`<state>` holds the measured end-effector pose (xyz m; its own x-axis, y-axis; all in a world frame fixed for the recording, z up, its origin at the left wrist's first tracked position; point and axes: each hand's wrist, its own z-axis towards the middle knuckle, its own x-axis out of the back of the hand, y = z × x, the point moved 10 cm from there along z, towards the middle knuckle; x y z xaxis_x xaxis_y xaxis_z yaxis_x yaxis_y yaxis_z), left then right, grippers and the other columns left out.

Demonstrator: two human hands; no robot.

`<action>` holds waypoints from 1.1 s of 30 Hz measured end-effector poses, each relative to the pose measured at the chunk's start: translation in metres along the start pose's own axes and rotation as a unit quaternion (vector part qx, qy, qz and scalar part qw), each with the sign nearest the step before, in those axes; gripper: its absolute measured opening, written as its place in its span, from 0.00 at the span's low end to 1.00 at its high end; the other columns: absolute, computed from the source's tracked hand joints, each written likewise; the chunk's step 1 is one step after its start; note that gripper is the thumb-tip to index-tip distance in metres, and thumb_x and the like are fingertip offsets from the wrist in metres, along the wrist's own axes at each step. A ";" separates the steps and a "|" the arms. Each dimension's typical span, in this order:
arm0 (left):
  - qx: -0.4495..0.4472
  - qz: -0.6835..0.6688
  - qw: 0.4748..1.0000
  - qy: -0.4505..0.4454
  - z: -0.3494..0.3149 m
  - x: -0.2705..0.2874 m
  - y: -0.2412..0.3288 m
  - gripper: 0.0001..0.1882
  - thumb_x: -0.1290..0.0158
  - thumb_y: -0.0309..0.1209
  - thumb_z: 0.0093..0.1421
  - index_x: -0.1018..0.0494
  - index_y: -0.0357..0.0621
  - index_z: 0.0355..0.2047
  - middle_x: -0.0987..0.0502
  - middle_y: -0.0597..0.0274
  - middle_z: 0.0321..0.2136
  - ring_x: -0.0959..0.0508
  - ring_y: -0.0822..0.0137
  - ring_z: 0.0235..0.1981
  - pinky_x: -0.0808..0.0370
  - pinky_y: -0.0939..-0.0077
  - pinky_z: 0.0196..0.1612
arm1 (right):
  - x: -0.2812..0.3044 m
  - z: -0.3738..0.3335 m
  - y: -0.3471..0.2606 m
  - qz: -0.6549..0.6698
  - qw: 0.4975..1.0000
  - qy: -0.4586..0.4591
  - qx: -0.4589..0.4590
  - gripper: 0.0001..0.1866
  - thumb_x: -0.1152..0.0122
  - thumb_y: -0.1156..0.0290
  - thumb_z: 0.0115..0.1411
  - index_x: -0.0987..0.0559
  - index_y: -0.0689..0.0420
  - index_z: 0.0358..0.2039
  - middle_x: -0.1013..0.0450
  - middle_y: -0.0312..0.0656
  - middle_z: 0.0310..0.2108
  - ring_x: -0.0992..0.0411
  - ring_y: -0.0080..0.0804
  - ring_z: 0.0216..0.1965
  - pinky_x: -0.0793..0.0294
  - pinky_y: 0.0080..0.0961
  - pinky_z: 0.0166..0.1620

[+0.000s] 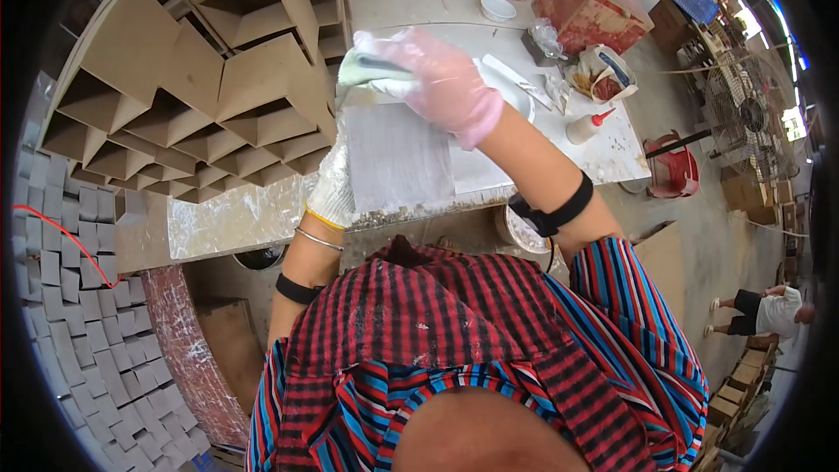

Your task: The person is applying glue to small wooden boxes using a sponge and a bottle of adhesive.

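A flat, grey-coated board (402,157) lies at the near edge of the white-topped worktable. My left hand (332,188), in a white knit glove with a yellow cuff, grips the board's left edge; its fingertips are partly hidden. Over the board's far end is my right hand (450,87), in a thin pink glove. Its fingers are closed round a folded pale green and white cloth (371,70), which hides that end of the board.
Stacked cardboard dividers (218,87) crowd the left. Rightward are a red-capped bottle (585,127), a white bowl (498,8), a plastic tub (603,74) and a stained red box (585,9). A red chair (671,166) and a fan (743,109) stand beyond; a person (769,310) is at far right.
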<state>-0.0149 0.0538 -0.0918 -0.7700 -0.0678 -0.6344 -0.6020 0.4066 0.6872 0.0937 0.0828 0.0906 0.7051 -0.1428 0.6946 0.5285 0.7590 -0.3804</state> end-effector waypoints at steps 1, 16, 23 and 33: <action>0.004 -0.021 0.999 -0.035 0.002 -0.006 0.002 0.31 0.60 0.53 0.63 0.36 0.40 0.54 0.28 0.58 0.47 0.27 0.64 0.45 0.27 0.70 0.46 | 0.003 -0.004 -0.011 0.018 0.999 0.006 0.038 0.30 0.35 0.71 0.46 0.29 0.40 0.52 0.30 0.37 0.38 0.28 0.35 0.38 0.25 0.33 0.39; -0.072 0.037 0.993 -0.087 0.016 -0.005 0.022 0.31 0.66 0.55 0.64 0.38 0.43 0.55 0.31 0.55 0.50 0.29 0.58 0.49 0.31 0.65 0.52 | 0.016 -0.032 -0.017 -0.028 0.989 0.051 0.136 0.25 0.37 0.68 0.46 0.27 0.45 0.48 0.27 0.36 0.36 0.28 0.37 0.35 0.25 0.30 0.35; -0.180 0.219 0.936 -0.207 -0.010 -0.045 0.043 0.31 0.66 0.55 0.64 0.39 0.44 0.56 0.31 0.54 0.50 0.29 0.58 0.48 0.30 0.66 0.51 | -0.005 -0.044 -0.047 0.064 0.987 -0.035 0.143 0.30 0.35 0.65 0.48 0.31 0.43 0.54 0.29 0.38 0.33 0.28 0.38 0.34 0.26 0.30 0.36; 0.001 0.079 0.997 0.027 -0.017 -0.023 0.021 0.22 0.61 0.39 0.66 0.38 0.38 0.54 0.29 0.57 0.48 0.28 0.64 0.47 0.28 0.71 0.48 | -0.001 -0.035 0.081 0.479 0.820 0.099 -0.299 0.22 0.40 0.68 0.55 0.29 0.61 0.51 0.27 0.38 0.41 0.30 0.18 0.38 0.31 0.17 0.41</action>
<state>-0.0137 0.0484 -0.0567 -0.8649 -0.0514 -0.4993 -0.4729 0.4170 0.7762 0.1522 0.1222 0.0382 0.9637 0.1903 -0.1875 -0.2165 0.1454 -0.9654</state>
